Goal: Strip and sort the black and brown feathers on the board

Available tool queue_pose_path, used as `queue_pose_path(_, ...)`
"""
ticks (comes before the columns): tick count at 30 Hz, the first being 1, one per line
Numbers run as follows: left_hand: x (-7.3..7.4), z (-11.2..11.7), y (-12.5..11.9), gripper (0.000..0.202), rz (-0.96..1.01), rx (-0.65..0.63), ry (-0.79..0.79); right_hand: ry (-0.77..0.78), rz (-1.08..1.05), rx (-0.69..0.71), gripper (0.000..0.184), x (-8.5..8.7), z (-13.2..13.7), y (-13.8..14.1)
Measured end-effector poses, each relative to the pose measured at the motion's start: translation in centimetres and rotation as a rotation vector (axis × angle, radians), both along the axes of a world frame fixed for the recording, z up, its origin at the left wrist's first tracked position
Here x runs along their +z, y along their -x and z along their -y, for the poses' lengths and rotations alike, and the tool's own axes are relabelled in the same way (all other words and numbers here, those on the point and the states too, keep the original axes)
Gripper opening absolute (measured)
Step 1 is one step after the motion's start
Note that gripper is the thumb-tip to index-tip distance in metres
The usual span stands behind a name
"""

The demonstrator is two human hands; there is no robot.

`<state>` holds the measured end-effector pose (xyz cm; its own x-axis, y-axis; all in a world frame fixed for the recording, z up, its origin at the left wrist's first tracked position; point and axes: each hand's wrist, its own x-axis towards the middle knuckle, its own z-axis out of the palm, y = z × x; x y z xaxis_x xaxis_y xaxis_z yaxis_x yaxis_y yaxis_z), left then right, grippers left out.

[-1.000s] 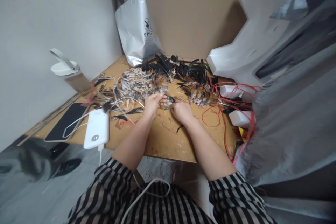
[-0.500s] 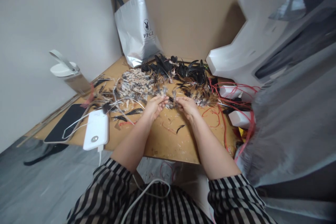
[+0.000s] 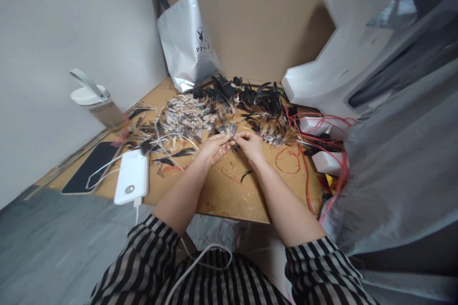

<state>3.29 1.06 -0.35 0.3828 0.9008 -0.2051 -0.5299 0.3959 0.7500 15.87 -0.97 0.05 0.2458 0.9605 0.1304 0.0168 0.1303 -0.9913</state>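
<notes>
My left hand (image 3: pixel 216 147) pinches a small bunch of brown and grey feathers (image 3: pixel 226 125) that fans out above the fingertips. Close against it, my right hand (image 3: pixel 249 145) is closed in a pinch at the base of the same bunch. The fingertips of both hands nearly meet, so the quill ends between them are hidden. Behind and to the left spreads a heap of pale, fluffy-based feathers (image 3: pixel 189 114). Black feathers (image 3: pixel 263 97) lie farther back, and a pile of brown feathers (image 3: pixel 274 128) sits right of my right hand.
On the left are a white power bank (image 3: pixel 131 178) with a cable, a dark phone (image 3: pixel 91 167) and a lidded bottle (image 3: pixel 103 107). A silver bag (image 3: pixel 188 47) stands at the back. Red strings (image 3: pixel 304 171) tangle on the right, beside grey cloth (image 3: pixel 397 152).
My right hand has moved left, bringing its fingertips up to my left hand. The feathers that were apart in the two hands now come together in one bunch.
</notes>
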Motion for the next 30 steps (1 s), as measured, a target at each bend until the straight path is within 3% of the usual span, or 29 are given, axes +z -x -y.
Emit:
queue_pose_path(4, 0.1, 0.0, 0.1, 0.009, -0.009, 0.014, -0.017, 0.009, -0.063, 0.005, 0.025, 0.3, 0.0, -0.2)
queue_pose_path(10, 0.4, 0.1, 0.2, 0.005, -0.029, -0.052, -0.016, 0.145, -0.255, 0.207, 0.041, 1.2, 0.2, -1.5)
queue_pose_path(14, 0.2, 0.0, 0.3, 0.005, -0.014, -0.088, -0.023, 0.115, -0.227, 0.269, 0.038, 1.4, 0.5, -1.7)
queue_pose_path(20, -0.2, 0.0, 0.2, 0.004, -0.049, -0.103, -0.043, 0.015, -0.096, 0.216, 0.027, 1.3, 0.5, -1.2)
queue_pose_path(22, -0.1, 0.0, 0.2, 0.005, -0.068, -0.069, -0.049, -0.004, -0.098, 0.174, 0.026, 1.3, 0.5, -1.2)
queue_pose_path(27, 0.2, -0.1, 0.3, 0.009, -0.155, 0.176, -0.083, 0.004, -0.233, 0.167, 0.029, 1.0, 0.2, -1.5)
queue_pose_path(30, 0.4, -0.1, 0.4, 0.01, -0.132, 0.125, -0.095, 0.011, -0.277, 0.197, 0.029, 1.0, 0.1, -1.5)
